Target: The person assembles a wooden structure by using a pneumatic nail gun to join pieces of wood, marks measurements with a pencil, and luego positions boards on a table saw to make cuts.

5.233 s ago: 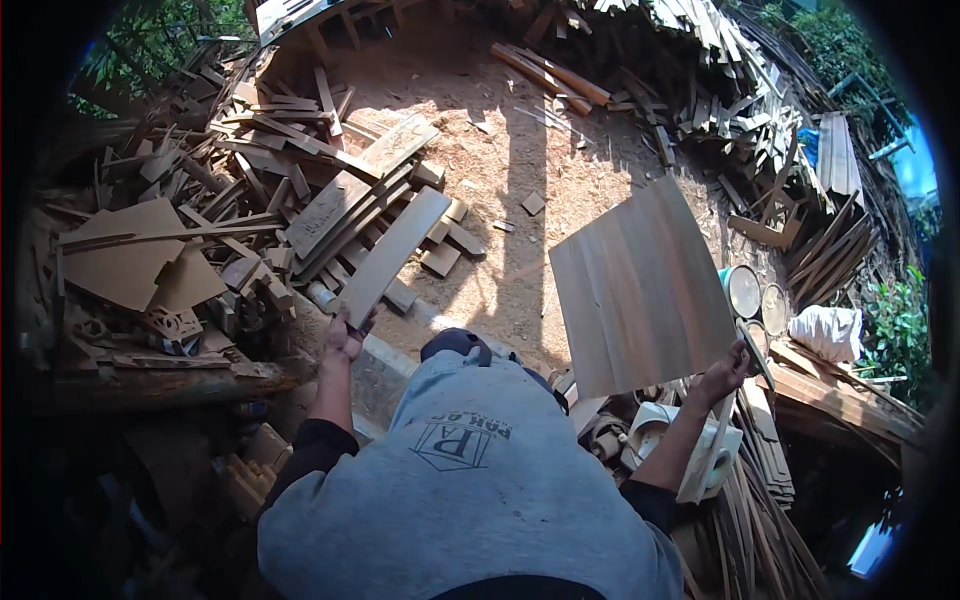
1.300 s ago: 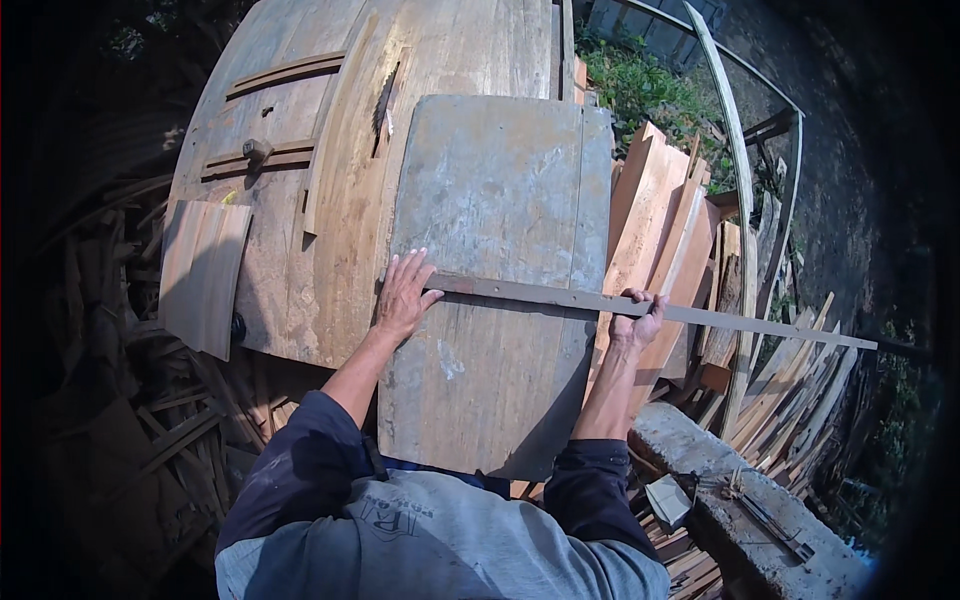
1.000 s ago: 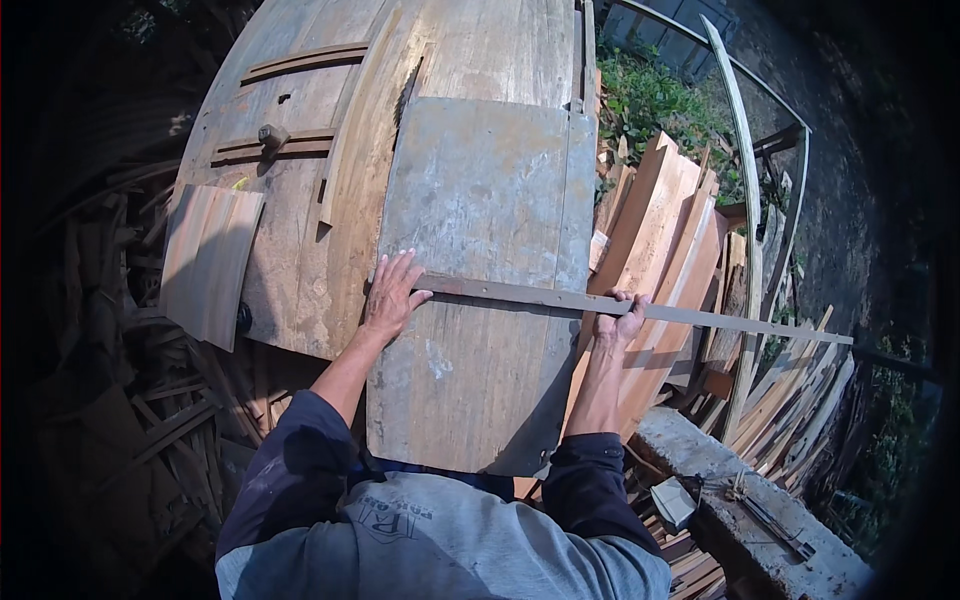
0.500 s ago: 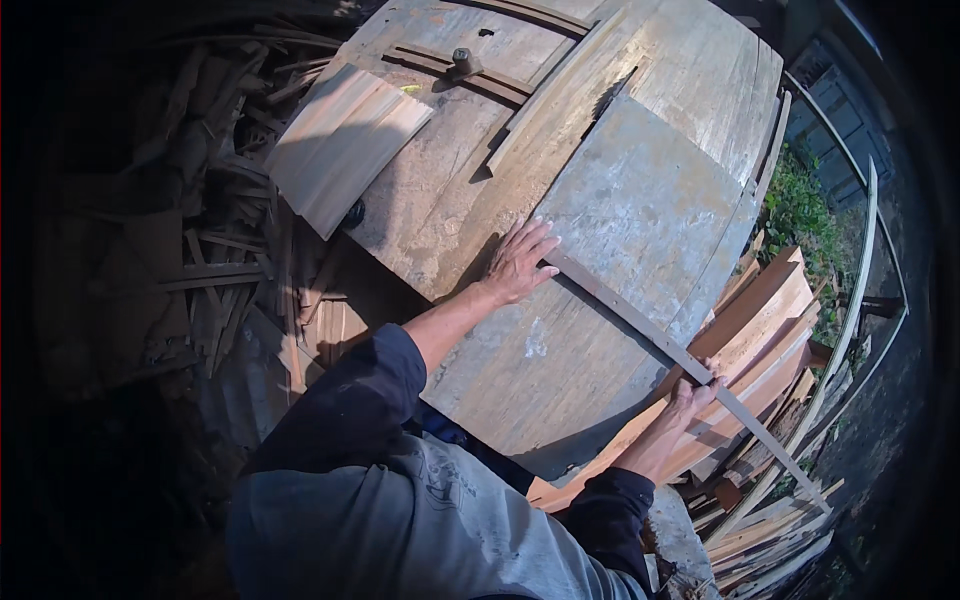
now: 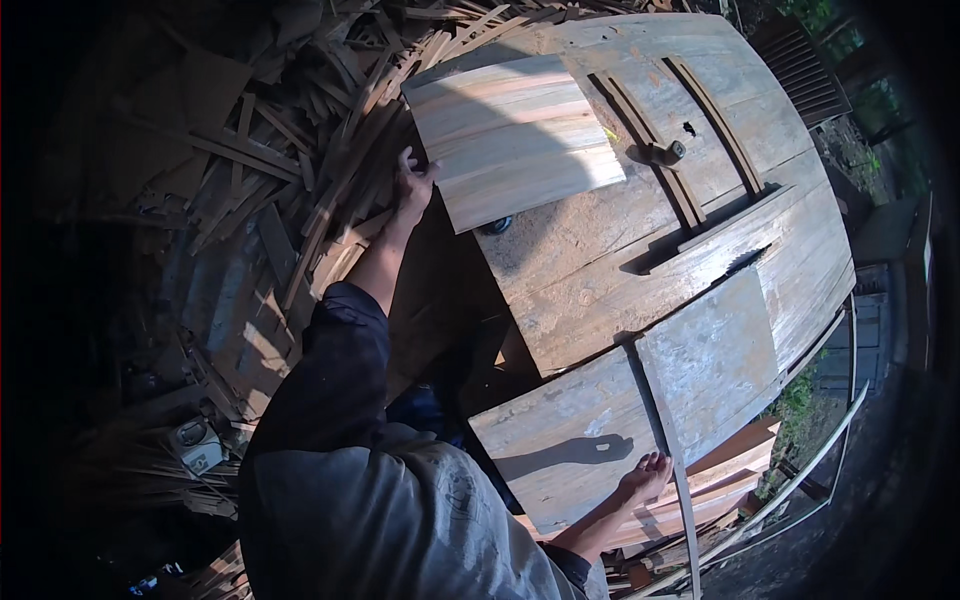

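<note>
My left hand (image 5: 415,188) is raised at the left edge of a light, striped wooden panel (image 5: 515,135). Its fingers are apart and hold nothing; I cannot tell whether the fingertips touch the panel. Nearer to me, a grey, worn sheet (image 5: 715,350) lies over the near right part of the big wooden worktop (image 5: 580,300). Across this sheet runs a long, narrow flat strip (image 5: 666,415), its near end sticking out past the worktop. My right hand (image 5: 645,480) has its curled fingers at the left edge of the strip, by the near side of the sheet.
Two dark slotted rails (image 5: 715,125) and a bolt-like knob (image 5: 672,153) stand up from the worktop, beside a wooden batten (image 5: 715,230). Heaped scrap wood (image 5: 270,140) fills the left side. Reddish boards (image 5: 735,450) lean below the right edge, near a long bent pale strip (image 5: 830,450).
My left hand has let go of the strip's far end and moved left to the striped panel. My right hand stays at the strip. The whole view has turned left.
</note>
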Motion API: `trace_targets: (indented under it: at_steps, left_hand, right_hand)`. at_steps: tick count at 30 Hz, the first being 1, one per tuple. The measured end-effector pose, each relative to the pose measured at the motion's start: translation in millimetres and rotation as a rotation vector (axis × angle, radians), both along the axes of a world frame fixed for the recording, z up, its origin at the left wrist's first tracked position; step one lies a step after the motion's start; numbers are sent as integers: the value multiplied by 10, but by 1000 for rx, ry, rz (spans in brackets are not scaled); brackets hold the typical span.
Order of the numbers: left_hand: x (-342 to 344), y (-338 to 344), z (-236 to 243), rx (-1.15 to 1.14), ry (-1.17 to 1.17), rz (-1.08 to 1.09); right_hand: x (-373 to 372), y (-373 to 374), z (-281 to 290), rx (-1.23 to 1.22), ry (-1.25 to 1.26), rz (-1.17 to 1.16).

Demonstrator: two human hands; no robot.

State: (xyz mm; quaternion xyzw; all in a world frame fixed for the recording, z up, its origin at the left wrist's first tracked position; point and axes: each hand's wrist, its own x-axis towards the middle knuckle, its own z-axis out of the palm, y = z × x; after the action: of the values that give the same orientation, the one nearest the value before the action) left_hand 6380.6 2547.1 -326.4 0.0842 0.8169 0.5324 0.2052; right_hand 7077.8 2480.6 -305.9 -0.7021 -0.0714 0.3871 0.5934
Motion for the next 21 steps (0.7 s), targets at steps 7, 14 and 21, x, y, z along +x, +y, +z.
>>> trace_targets:
  at_steps: [7, 14, 21]
  left_hand:
    - [-277, 224, 390, -587, 892, -646]
    - [60, -120, 920, -112, 700, -901]
    - [1674, -655, 1261, 106, 837, -1471]
  right_hand:
    - [-2146, 622, 197, 64, 154, 532]
    - [-2935, 889, 496, 49, 147, 889]
    - [-1749, 231, 491, 310, 521, 538]
